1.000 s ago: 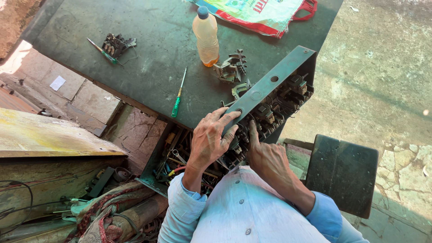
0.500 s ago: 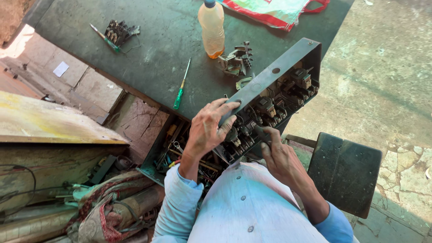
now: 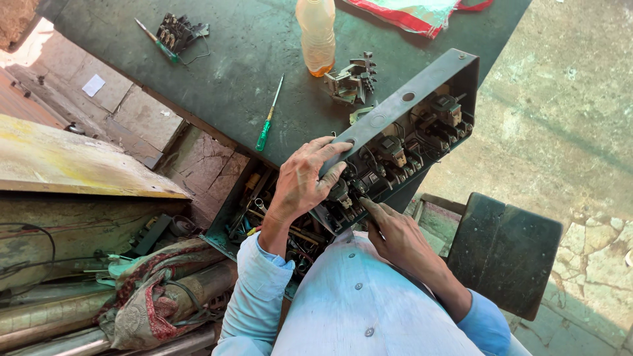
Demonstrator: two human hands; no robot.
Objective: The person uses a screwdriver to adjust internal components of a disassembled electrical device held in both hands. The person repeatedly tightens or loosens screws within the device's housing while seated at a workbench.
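Open metal switch box (image 3: 402, 105) tilted on the green table's (image 3: 217, 72) near edge, long axis running toward the far right, left hand (image 3: 303, 181) gripping its rim, right hand (image 3: 395, 237) pinching a thin tool at its components; screwdriver (image 3: 269, 115) and bottle (image 3: 316, 33) lie beyond.

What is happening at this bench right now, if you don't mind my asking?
A person steadies a long dark metal box of electrical switch parts, tilted against the dark green table. The left hand grips its near end; the right hand works at the parts there. A green-handled screwdriver lies unused on the table.
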